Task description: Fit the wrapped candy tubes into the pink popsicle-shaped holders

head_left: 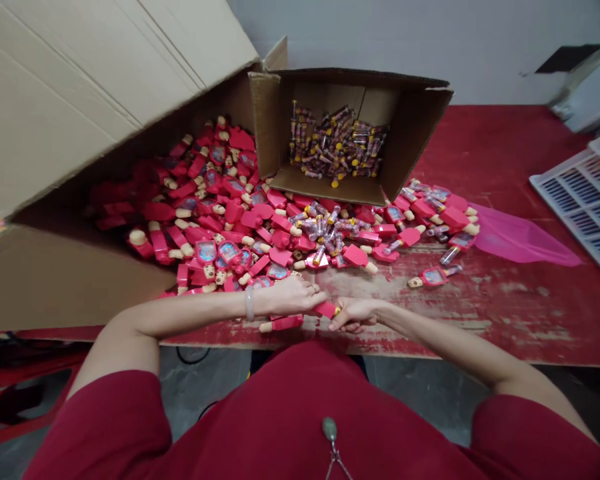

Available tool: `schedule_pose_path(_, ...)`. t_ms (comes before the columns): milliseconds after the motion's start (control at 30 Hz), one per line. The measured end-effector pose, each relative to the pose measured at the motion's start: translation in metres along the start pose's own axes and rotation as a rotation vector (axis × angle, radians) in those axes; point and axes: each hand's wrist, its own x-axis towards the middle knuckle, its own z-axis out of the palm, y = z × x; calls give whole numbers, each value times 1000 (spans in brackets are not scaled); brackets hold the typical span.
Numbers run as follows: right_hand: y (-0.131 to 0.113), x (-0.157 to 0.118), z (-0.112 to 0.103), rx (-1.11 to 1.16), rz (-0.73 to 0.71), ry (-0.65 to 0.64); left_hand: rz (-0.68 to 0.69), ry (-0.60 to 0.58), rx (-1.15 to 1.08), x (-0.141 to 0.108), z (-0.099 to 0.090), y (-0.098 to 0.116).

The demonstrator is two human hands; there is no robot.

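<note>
Close to the table's front edge, my left hand (300, 295) grips a pink-red plastic toy (325, 309). My right hand (356, 315) meets it from the other side, its fingers closed around a small tube with a yellow cap (337, 311) at the toy's end; most of that tube is hidden by the fingers. Beyond my hands spreads a heap of similar pink-red toys (233, 213) with cream knobs, some showing a picture window. Clear tubes with yellow caps (325, 230) lie on the heap. One loose toy (286, 323) lies just below my left wrist.
A small open carton (415, 143) holds many yellow-capped tubes and rests against the heap. To the left, a large carton (80, 267) lies open on its side, with toys spilling out. A pink bag (520, 237) and white plastic crate (580, 193) are on the worn red table (505, 300).
</note>
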Motion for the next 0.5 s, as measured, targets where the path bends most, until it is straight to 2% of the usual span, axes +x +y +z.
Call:
schedule_pose_path(33,8,2,-5,42,-14,74,-1,38,40,4,2,-4)
schedule_pose_path(100,20,-1,-25,113,-69,387,-53,139,135,9,4,-10)
schedule_pose_path(200,32,-29,-76,322,-191,948,-201,219,260,8,2,-18)
schedule_pose_path(267,37,-57,-115,504,-287,1220,-293,209,293,1,3,-21)
schedule_pose_path(333,36,-79,-144,650,-360,1357,-338,150,300,-7,9,-24)
schedule_pose_path(400,30,-84,-156,671,-407,1391,-359,68,298,-15,19,-25)
schedule_pose_path(433,25,-77,-154,605,-415,1394,-370,30,297,-17,25,-26)
schedule_pose_path(500,11,-49,-140,282,-394,1390,-402,-18,298,-19,37,-26)
